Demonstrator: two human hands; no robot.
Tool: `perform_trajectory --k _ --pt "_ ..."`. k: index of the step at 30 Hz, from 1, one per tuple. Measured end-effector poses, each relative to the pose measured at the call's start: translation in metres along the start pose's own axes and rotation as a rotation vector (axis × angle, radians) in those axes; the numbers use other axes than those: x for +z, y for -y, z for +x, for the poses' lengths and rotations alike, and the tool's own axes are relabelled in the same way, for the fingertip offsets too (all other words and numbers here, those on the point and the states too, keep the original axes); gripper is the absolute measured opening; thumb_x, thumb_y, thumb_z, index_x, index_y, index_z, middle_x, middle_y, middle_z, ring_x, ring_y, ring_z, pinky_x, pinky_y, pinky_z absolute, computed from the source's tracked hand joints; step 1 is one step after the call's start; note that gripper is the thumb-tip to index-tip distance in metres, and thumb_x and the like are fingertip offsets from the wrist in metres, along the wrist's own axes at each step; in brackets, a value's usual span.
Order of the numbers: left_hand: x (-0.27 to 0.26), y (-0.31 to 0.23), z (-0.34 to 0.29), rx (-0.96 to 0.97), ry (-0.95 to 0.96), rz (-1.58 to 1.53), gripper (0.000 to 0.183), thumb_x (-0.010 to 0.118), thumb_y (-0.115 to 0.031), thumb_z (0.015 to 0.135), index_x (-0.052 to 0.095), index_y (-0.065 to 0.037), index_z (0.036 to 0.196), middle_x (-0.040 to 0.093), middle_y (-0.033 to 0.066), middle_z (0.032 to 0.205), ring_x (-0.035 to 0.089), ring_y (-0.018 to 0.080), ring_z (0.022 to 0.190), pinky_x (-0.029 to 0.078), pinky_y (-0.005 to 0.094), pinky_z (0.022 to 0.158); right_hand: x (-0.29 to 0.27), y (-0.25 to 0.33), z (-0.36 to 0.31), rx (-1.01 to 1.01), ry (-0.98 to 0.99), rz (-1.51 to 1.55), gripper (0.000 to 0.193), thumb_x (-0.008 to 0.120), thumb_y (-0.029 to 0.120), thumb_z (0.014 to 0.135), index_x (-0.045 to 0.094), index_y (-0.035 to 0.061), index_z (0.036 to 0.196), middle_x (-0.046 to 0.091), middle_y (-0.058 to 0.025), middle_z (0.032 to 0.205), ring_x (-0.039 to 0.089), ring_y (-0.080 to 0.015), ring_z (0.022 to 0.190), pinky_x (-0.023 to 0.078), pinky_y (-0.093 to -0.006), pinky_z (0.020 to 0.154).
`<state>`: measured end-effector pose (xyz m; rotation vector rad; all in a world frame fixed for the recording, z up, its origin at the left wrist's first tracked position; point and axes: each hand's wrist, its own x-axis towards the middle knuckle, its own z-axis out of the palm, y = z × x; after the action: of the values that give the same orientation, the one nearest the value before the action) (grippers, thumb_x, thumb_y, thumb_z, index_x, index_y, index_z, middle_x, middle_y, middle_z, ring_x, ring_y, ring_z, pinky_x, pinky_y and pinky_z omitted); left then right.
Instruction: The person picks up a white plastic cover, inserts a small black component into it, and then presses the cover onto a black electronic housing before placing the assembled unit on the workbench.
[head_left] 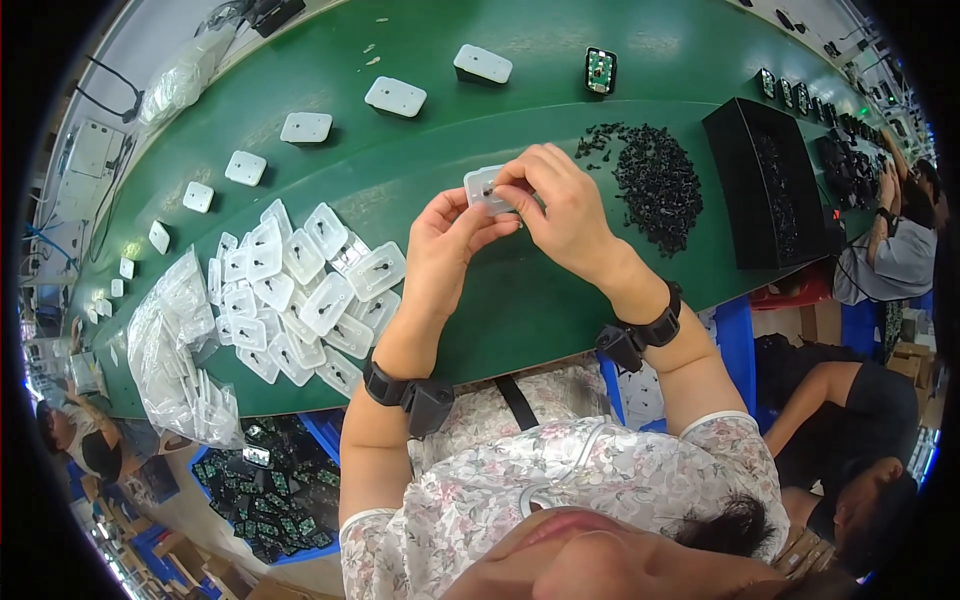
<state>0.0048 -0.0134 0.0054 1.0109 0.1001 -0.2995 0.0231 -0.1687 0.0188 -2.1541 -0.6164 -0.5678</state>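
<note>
The fingers of the left hand (440, 238) grip the lower edge of a small white cover (484, 186), and those of the right hand (562, 205) pinch it at its right side; whether they also hold a smaller part there, I cannot tell. The cover is held above the tabletop (500, 320), with a dark spot at its middle.

A slack pinch could let the cover slip, since so little of it is gripped; pressing unevenly might tilt the dark piece or crack the thin plastic. A sideways sweep of the right wrist could scatter the heap of black parts (658, 185) just right of the fingers.

The tabletop is green and glossy. Left of the fingers lie a loose pile of covers (326, 303) and, past it, a clear bag (168, 335). Beyond the fingers, white-topped blocks (396, 97) curve away leftward, and a circuit board (600, 71) sits to the right. Farther right stands a black box (732, 195). Below the edge, left of the fingers, a blue bin (322, 436) holds boards; a co-worker (890, 255) sits far right.
</note>
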Motion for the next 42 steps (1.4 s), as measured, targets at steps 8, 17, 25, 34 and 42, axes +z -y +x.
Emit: perform_trajectory --k 8,17,25,34,42 --pt "0.0 0.004 -0.002 0.172 -0.039 0.107 0.019 0.051 -0.008 0.094 0.051 0.007 0.105 0.062 0.0154 0.098 0.067 0.0221 0.086 0.054 0.0287 0.08 -0.002 0.003 -0.001 0.071 0.011 0.021 0.01 0.067 0.004 0.077 0.058 0.0017 0.078 0.055 -0.007 0.075 0.054 -0.0209 0.068 0.044 -0.0308 0.058" --pt "0.003 0.008 -0.004 0.241 -0.006 0.188 0.014 0.052 -0.003 0.092 0.051 0.006 0.104 0.063 0.0148 0.1 0.066 0.0215 0.09 0.052 0.0281 0.082 -0.003 0.004 -0.002 0.357 0.08 0.246 0.011 0.069 0.008 0.08 0.06 0.0017 0.081 0.057 -0.0015 0.076 0.051 -0.0091 0.067 0.041 -0.0245 0.059" --pt "-0.001 0.012 -0.001 0.501 -0.01 0.306 0.007 0.057 -0.001 0.09 0.052 0.004 0.09 0.054 0.0066 0.096 0.063 0.0155 0.078 0.053 0.0263 0.072 0.0 0.012 -0.004 0.536 0.137 0.509 0.013 0.067 0.011 0.084 0.058 0.0026 0.082 0.059 0.0012 0.077 0.046 -0.0033 0.064 0.037 -0.02 0.056" --pt "0.0 0.003 -0.004 0.455 -0.014 0.265 0.008 0.058 -0.003 0.09 0.051 0.001 0.088 0.058 0.0058 0.084 0.062 0.0126 0.071 0.05 0.023 0.063 -0.011 0.004 0.003 0.196 -0.056 0.249 0.028 0.075 0.018 0.075 0.058 0.0059 0.093 0.053 -0.0004 0.099 0.046 -0.0096 0.084 0.035 -0.0222 0.064" --pt "-0.004 0.007 -0.003 0.498 0.05 0.432 0.009 0.058 -0.005 0.09 0.051 0.0 0.088 0.061 0.0074 0.083 0.062 0.0122 0.07 0.05 0.0227 0.063 -0.017 -0.004 0.003 0.35 0.254 0.315 0.025 0.073 0.018 0.079 0.055 0.0045 0.088 0.054 0.0013 0.079 0.045 -0.0046 0.068 0.035 -0.0203 0.056"
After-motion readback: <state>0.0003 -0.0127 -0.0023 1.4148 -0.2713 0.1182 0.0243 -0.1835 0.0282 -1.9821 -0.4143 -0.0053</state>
